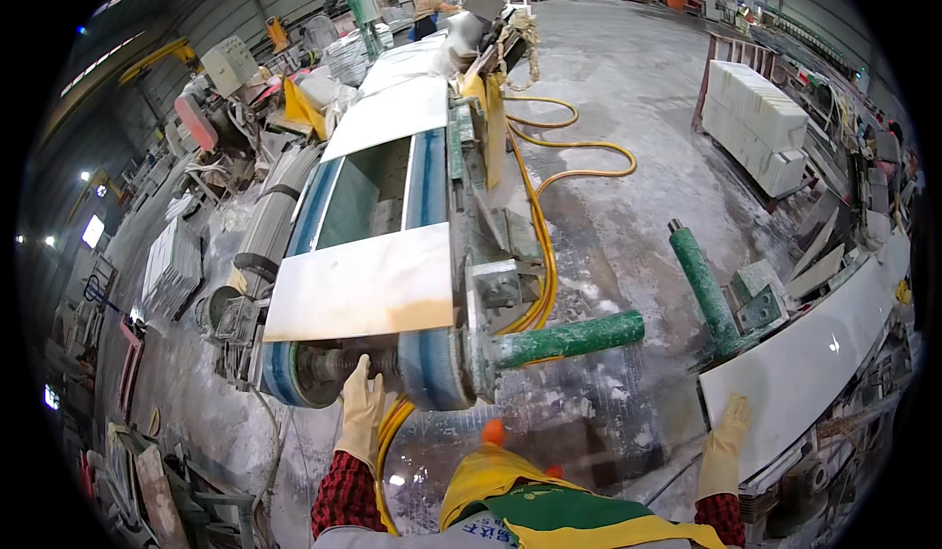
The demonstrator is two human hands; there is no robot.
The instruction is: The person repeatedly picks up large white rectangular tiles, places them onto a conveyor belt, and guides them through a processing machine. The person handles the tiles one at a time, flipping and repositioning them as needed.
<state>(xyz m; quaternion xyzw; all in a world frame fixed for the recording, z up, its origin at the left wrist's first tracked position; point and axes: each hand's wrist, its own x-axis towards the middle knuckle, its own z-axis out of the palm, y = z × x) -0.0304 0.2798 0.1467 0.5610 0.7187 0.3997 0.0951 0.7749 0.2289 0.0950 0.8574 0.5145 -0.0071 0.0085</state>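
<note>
Stone slab [365, 284] rides conveyor [428, 358], just beyond left hand [360, 407] fingers.
Both hands flat, open, gripping nothing; right hand [724, 443] rests on second slab [805, 363], unloaded.

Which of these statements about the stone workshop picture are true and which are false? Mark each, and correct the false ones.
1. The left hand reaches to the end roller of the belt conveyor. True.
2. The right hand holds a hammer. False: it lies flat on a pale stone slab.
3. Both hands wear yellowish gloves. True.
4. The conveyor carries no slabs. False: a white slab lies near its end, with others farther along.
5. A yellow hose snakes over the floor. True.
</note>
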